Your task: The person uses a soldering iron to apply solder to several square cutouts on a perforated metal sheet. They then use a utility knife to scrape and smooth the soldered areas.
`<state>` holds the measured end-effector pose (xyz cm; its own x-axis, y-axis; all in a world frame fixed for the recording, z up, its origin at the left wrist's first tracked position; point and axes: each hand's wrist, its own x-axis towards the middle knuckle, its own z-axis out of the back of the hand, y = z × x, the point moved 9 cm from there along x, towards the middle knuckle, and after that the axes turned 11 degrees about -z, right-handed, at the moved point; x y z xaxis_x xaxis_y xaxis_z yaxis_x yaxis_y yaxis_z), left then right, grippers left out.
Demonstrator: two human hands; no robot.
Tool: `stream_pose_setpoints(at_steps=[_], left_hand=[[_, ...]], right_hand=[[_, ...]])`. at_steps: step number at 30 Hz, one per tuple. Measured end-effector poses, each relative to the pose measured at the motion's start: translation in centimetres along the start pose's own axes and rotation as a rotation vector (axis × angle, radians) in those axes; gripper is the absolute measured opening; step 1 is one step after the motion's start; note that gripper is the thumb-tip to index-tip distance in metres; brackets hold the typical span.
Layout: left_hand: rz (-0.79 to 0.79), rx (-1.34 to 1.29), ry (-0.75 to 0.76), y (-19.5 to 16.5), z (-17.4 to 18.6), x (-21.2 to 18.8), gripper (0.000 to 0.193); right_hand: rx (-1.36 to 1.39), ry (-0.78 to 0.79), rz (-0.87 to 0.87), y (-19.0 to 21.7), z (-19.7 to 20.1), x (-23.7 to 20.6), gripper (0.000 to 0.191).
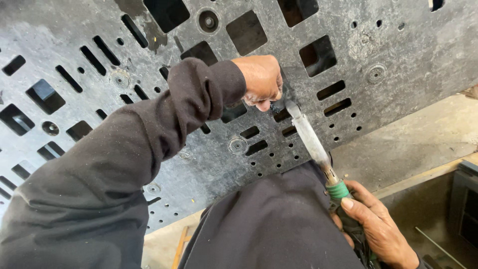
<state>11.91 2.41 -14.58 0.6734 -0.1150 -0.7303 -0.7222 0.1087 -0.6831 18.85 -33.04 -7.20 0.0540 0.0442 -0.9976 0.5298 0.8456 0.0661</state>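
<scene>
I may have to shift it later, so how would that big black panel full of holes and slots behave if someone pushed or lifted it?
The black panel looks thick and moulded, so probably stiff, not floppy. It fills most of the view, so likely awkward to lift alone. Its dusty, scuffed face should grip rather than slip, and the cutouts offer handholds.

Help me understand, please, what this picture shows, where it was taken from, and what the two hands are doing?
The one picture comes from a camera worn on a person's head, looking down at their own hands. Before them lies a large dark plastic panel, pierced with square openings, slots and small round holes. The left hand, in a dark sleeve, presses down on the panel. The right hand grips the green-collared handle of a heating iron, whose flat metal tip meets the panel right beside the left fingers. Below is a concrete floor.
</scene>
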Motion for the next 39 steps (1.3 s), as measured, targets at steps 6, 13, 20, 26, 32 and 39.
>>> stream_pose_setpoints(at_steps=[6,13,20,26,32,39], left_hand=[[-0.020,0.068,0.025,0.1,-0.1,0.5,0.017],[-0.062,0.088,0.007,-0.4,0.3,0.3,0.020],[-0.297,0.186,-0.290,-2.0,3.8,-1.4,0.025],[-0.830,0.068,-1.036,-2.2,8.3,-6.9,0.024],[-0.990,-0.186,-1.190,1.2,7.4,-8.0,0.016],[-1.001,-0.021,-1.216,0.9,7.4,-8.2,0.015]], right_hand=[[0.051,0.113,0.010,-0.5,-1.0,0.2,0.050],[0.030,-0.002,-0.064,0.6,-2.0,-0.8,0.050],[0.085,0.071,-0.028,0.5,-2.0,-0.3,0.053],[0.014,0.049,-0.023,1.0,-2.6,-0.6,0.054],[-0.005,0.040,-0.031,2.8,-4.1,-1.6,0.054],[-0.035,0.059,-0.024,3.0,-4.7,-1.5,0.051]])
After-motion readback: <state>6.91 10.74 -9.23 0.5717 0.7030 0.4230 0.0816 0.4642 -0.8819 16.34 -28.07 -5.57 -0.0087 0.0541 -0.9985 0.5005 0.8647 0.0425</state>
